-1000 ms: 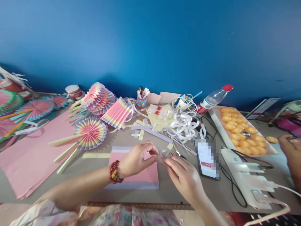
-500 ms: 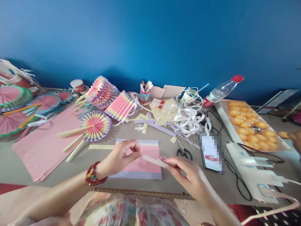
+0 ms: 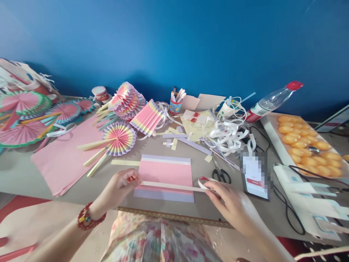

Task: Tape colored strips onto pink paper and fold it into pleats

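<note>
A narrow white tape strip is stretched nearly level across the lower part of a pink sheet with purple and white bands. My left hand pinches the strip's left end near the sheet's left edge. At the right, my right hand is closed on the tape roll, a thin ring with a red inner side, partly hidden by the fingers. A pale yellow strip lies flat on the table, against the sheet's upper left edge. Whether the tape touches the sheet I cannot tell.
Finished paper fans and large pink sheets lie left. Behind are a pleated paper and a pen cup. To the right are black-handled scissors, curled white strips, a phone, a bottle and a power strip.
My hands have moved apart, the left one leftward, and a longer length of tape now spans between them, lower over the sheet. The roll shows more clearly at my right fingers.
</note>
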`<state>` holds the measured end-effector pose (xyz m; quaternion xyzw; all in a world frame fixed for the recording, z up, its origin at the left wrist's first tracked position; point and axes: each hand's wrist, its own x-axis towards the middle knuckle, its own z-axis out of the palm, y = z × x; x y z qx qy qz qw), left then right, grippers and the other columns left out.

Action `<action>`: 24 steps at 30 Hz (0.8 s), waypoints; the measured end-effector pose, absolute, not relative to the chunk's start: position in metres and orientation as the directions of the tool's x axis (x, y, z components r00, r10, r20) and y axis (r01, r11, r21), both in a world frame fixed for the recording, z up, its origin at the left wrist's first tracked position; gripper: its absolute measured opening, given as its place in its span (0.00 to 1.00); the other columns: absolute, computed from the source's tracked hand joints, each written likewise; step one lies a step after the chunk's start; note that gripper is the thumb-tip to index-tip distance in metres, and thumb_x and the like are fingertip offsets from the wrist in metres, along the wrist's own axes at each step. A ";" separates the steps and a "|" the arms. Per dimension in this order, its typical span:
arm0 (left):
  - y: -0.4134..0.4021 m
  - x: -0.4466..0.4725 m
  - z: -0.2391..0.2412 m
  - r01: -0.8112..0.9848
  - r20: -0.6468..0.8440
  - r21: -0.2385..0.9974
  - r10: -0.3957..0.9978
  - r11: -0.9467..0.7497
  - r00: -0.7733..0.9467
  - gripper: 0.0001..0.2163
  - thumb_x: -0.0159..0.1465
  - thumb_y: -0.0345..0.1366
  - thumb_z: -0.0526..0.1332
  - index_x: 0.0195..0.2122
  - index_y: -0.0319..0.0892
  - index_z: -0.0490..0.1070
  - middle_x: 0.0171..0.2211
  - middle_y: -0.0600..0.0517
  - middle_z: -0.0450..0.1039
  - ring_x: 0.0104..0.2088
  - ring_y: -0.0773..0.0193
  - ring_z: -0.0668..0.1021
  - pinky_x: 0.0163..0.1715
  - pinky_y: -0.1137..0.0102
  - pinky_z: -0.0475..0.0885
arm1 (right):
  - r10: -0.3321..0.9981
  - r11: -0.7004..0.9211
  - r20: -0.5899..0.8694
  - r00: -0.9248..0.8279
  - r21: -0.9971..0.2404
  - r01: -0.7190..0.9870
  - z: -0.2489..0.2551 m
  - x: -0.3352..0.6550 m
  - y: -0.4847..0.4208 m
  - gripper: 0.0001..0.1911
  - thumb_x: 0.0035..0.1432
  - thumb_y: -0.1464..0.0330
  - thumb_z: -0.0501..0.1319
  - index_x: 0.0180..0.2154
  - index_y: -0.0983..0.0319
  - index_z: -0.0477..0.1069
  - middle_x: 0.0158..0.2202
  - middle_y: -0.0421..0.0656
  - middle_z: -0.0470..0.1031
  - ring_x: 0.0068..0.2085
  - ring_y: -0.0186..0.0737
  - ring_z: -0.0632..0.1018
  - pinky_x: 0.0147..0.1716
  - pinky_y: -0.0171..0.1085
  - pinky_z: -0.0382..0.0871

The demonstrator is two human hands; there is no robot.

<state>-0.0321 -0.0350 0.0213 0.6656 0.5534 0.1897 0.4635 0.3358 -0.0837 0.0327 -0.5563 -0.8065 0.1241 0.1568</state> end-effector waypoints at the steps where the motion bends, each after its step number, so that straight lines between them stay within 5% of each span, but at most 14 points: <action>1: -0.036 -0.032 0.020 0.572 -0.250 0.820 0.916 0.027 0.315 0.11 0.65 0.41 0.56 0.30 0.42 0.69 0.28 0.53 0.72 0.31 0.64 0.74 0.31 0.74 0.67 | 0.935 0.353 0.115 -0.334 -0.352 0.867 0.034 0.336 -0.085 0.11 0.68 0.64 0.51 0.45 0.56 0.70 0.40 0.43 0.80 0.35 0.38 0.80 0.32 0.33 0.70; 6: -0.039 -0.032 0.015 0.637 -0.224 0.770 0.919 -0.038 0.325 0.09 0.65 0.39 0.56 0.29 0.42 0.70 0.28 0.53 0.73 0.30 0.64 0.74 0.30 0.75 0.67 | 0.905 0.424 0.132 -0.404 -0.254 0.869 0.035 0.331 -0.090 0.13 0.68 0.67 0.48 0.39 0.56 0.71 0.36 0.41 0.78 0.36 0.37 0.79 0.34 0.33 0.67; 13: -0.041 -0.037 0.010 0.728 -0.163 0.667 0.922 -0.159 0.351 0.09 0.64 0.35 0.55 0.28 0.43 0.70 0.28 0.53 0.74 0.30 0.64 0.75 0.31 0.73 0.66 | 0.854 0.507 0.140 -0.500 -0.013 0.862 0.020 0.311 -0.087 0.14 0.63 0.76 0.49 0.28 0.58 0.66 0.25 0.39 0.70 0.25 0.37 0.71 0.29 0.37 0.57; 17: -0.042 -0.039 0.008 0.762 -0.124 0.601 0.914 -0.241 0.387 0.09 0.65 0.34 0.55 0.27 0.43 0.69 0.26 0.54 0.73 0.30 0.63 0.75 0.38 0.70 0.65 | 0.830 0.543 0.146 -0.539 0.008 0.839 0.016 0.311 -0.087 0.12 0.60 0.78 0.50 0.30 0.58 0.65 0.26 0.38 0.68 0.25 0.37 0.70 0.30 0.39 0.55; 24: -0.043 -0.046 0.002 0.756 -0.083 0.596 0.915 -0.271 0.394 0.10 0.66 0.36 0.54 0.29 0.42 0.69 0.28 0.52 0.72 0.31 0.63 0.73 0.34 0.71 0.66 | 0.809 0.576 0.129 -0.574 0.029 0.817 0.012 0.304 -0.090 0.13 0.53 0.81 0.52 0.33 0.58 0.65 0.27 0.37 0.69 0.25 0.36 0.71 0.29 0.40 0.53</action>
